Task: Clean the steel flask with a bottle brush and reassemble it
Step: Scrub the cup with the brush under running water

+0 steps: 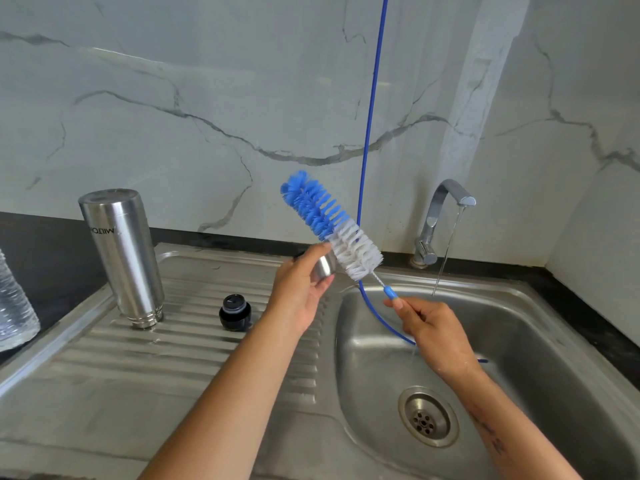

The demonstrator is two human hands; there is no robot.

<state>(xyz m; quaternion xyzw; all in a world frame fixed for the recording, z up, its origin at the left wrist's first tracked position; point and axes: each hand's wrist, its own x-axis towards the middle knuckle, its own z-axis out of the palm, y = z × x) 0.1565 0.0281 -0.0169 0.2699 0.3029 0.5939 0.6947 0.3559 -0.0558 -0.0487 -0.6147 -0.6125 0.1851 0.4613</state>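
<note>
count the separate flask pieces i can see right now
3: the flask body upside down on the drainboard, the black stopper beside it, and the steel cap in the left hand.

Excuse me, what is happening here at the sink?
A person is washing the parts of a steel flask. The left hand holds the small steel cap, and the right hand holds the bottle brush by its handle, above the cap. The flask body stands upside down on the drainboard, beside its black stopper. The tap is running.
</note>
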